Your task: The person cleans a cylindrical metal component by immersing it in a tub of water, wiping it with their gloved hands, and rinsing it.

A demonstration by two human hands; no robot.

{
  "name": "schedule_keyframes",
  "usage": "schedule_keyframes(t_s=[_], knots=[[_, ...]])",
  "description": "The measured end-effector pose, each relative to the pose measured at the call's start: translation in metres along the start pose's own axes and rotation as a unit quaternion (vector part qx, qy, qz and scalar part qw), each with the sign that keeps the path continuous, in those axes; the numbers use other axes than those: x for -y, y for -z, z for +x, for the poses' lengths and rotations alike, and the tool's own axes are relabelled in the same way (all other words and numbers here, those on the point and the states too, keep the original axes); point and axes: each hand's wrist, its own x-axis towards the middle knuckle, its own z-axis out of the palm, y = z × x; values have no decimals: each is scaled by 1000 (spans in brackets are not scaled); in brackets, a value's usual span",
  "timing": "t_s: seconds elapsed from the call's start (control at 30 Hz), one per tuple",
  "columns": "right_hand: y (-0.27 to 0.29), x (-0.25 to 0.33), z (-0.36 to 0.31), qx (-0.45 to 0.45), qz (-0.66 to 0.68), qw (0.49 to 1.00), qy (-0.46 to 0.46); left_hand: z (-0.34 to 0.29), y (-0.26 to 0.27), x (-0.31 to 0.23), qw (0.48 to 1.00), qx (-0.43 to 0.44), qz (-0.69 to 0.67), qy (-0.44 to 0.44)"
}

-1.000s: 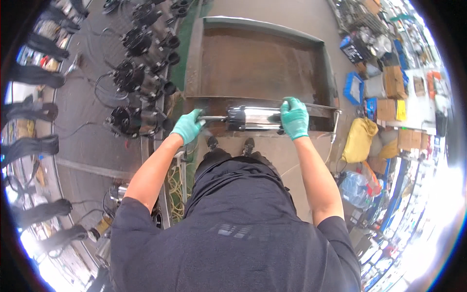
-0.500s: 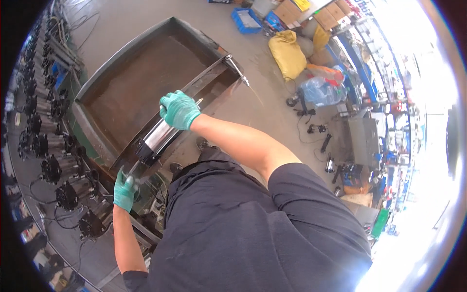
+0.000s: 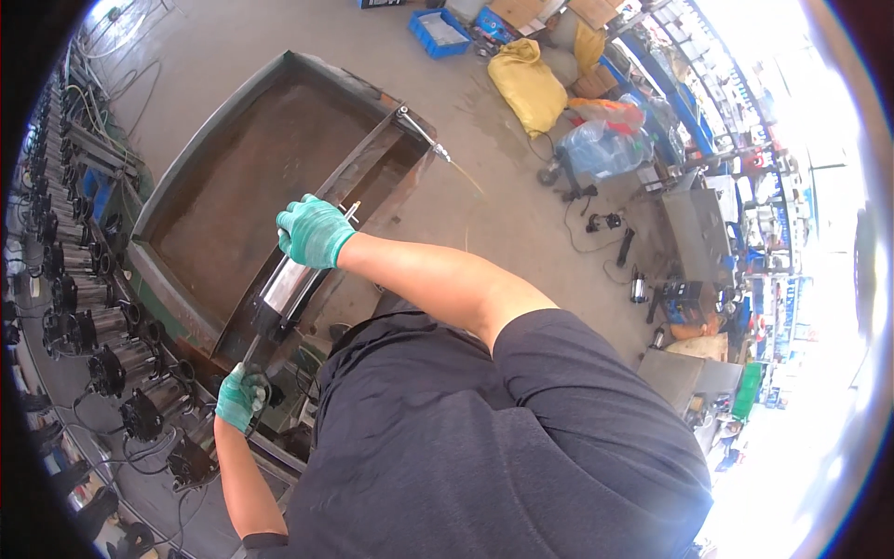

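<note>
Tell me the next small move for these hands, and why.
Probably firm up the left hand on the thin rod while the right hand steadies the shiny cylinder: the right is wrapped around one end, and the rod juts from the dark opposite end to the left hand's fingers.

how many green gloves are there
2: one on the left hand, at the rod; one on the right hand, on the cylinder. More may be hidden.
</note>
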Motion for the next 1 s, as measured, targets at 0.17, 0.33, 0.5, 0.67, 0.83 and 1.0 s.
schedule_keyframes(t_s=[0.17,0.33,0.5,0.67,0.83,1.0], knots=[[1,-1,1,8,-5,1000,4,36,-8,30,861,-124,268,-414],[-1,-2,1,12,4,1000,4,46,10,35,659,-263,457,-536],[-5,-4,0,7,11,1000,-13,6,-18,-9,952,-158,224,-136],[-1,-1,0,14,15,1000,-13,17,4,8,994,-16,-64,-85],[1,-1,1,31,4,1000,-7,13,-6,11,989,21,-87,-120],[1,0,4,42,9,999,-23,15,12,4,994,73,-75,-28]])
